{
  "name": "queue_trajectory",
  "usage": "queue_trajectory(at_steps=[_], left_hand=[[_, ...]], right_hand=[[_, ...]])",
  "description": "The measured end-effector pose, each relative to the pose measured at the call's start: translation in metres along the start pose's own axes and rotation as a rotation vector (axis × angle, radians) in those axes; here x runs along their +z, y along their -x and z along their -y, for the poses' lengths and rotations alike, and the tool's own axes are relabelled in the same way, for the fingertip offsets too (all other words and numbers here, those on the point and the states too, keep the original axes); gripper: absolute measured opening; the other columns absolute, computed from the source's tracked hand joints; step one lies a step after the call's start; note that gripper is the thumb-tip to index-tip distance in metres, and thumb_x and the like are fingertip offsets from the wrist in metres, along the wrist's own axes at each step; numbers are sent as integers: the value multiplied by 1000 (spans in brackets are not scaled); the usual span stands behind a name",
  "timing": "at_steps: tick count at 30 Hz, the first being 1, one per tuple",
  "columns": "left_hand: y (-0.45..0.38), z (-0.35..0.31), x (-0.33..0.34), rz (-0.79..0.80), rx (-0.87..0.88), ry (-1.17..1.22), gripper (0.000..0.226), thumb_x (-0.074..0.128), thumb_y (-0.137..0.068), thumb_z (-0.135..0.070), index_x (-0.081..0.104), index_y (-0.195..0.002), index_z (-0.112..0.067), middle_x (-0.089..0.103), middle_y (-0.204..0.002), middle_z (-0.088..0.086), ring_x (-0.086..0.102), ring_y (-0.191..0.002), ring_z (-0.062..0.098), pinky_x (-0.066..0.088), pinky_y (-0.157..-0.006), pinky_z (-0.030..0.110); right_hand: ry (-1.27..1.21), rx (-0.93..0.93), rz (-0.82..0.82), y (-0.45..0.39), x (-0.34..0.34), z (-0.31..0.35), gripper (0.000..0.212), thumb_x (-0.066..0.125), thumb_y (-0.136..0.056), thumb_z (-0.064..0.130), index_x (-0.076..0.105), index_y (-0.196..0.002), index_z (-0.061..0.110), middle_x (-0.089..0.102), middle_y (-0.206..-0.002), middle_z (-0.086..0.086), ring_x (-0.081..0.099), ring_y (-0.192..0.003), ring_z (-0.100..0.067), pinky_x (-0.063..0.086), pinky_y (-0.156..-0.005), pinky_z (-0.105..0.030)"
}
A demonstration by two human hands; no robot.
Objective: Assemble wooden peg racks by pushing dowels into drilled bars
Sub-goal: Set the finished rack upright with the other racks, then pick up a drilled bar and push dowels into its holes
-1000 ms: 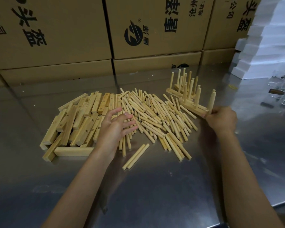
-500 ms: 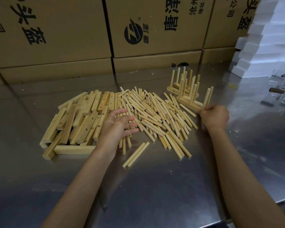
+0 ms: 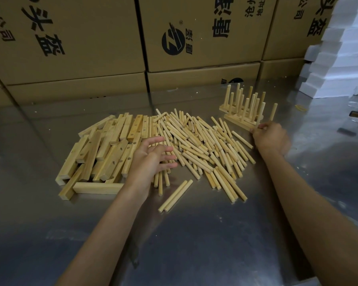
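Loose dowels (image 3: 205, 145) lie in a broad heap on the steel table (image 3: 194, 234). To their left is a pile of drilled wooden bars (image 3: 108, 149). My left hand (image 3: 153, 159) hovers over the seam between the two piles, fingers spread and relaxed, holding nothing. At the back right stand assembled peg racks (image 3: 244, 112) with upright dowels. My right hand (image 3: 271, 139) is at the near end of the front rack, its fingers curled on the end of that bar. One upright peg (image 3: 274, 112) rises just behind that hand.
Two dowels (image 3: 175, 196) lie apart in front of the heap. Stacked cardboard boxes (image 3: 194, 34) wall off the back of the table. White foam blocks (image 3: 343, 58) are stacked at the far right, with glassy items below them at the right edge.
My right hand has lowered the front rack from a tilt until it stands level beside the other racks. My left hand has stayed over the piles, fingers shifting slightly.
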State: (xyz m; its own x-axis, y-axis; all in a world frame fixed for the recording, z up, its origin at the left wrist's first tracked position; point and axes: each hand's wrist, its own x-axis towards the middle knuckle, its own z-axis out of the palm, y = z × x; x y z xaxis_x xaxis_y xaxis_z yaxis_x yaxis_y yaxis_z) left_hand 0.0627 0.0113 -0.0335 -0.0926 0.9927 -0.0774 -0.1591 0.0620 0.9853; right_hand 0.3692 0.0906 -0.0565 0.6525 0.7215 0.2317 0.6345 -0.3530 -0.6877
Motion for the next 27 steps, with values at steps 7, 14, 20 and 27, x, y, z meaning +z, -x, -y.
queue_trajectory(at_steps=[7,14,20,27], left_hand=[[2,-8,-5,-44,15,-38,20,54,-101,-8,64,-116,-16,75,-99,9,76,-86,21,63,-69,32],[-6,-18,-29,-150,233,-385,22,49,-103,-11,68,-103,-24,74,-93,0,71,-80,12,61,-70,30],[-14,-23,-60,-317,345,-555,25,47,-99,-12,67,-101,-25,72,-90,-7,68,-84,28,54,-72,36],[-17,-24,-70,-332,359,-551,25,46,-98,-10,67,-99,-24,72,-92,-3,69,-84,30,57,-81,45]], right_hand=[[-67,8,-83,14,-1,-6,29,70,-89,29,58,-113,18,67,-105,-11,63,-96,-31,51,-80,-40],[9,-293,15,64,-3,35,9,59,-94,27,68,-95,23,64,-77,5,61,-69,-14,52,-68,-33],[-129,-744,324,148,4,85,13,60,-93,32,71,-99,29,61,-73,18,56,-56,2,36,-49,-11],[133,-1161,734,191,26,125,48,54,-89,16,58,-136,24,51,-132,1,42,-122,-19,39,-102,-38]])
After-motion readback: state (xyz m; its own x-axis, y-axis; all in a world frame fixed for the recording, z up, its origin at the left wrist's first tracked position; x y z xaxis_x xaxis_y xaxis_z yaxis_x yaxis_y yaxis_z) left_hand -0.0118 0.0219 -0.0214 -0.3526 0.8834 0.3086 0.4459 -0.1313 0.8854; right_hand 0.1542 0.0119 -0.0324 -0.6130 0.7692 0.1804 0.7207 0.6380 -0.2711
